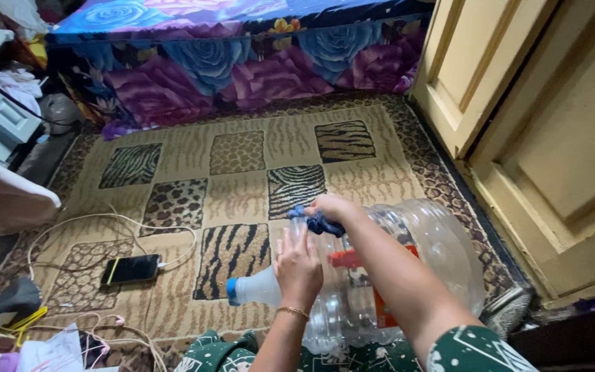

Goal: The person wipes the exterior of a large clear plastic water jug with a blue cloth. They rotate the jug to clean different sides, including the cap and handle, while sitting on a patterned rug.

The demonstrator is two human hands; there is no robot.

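Big clear water jug (421, 255) lies on side on patterned rug (242, 172), near door (559, 138). L hand (299, 265) flat, fingers open, on jug shoulder; R hand (332, 207) fingers gripping blue cloth (321, 223) against jug. Phone (130, 269) w/ cable on rug, left.

A big clear water jug (442, 255) lies on its side on the animal-print rug (242, 172), blue-capped neck (232, 291) pointing left. The left hand (299, 265) presses flat against its shoulder. The right hand (332, 207) grips a dark blue cloth (321, 224) against the top of the jug. A phone (130, 269) lies screen-up on the rug to the left, plugged into a white cable (105, 224). A floral bedspread (242, 62) hangs behind, and cream doors (538, 124) stand on the right.
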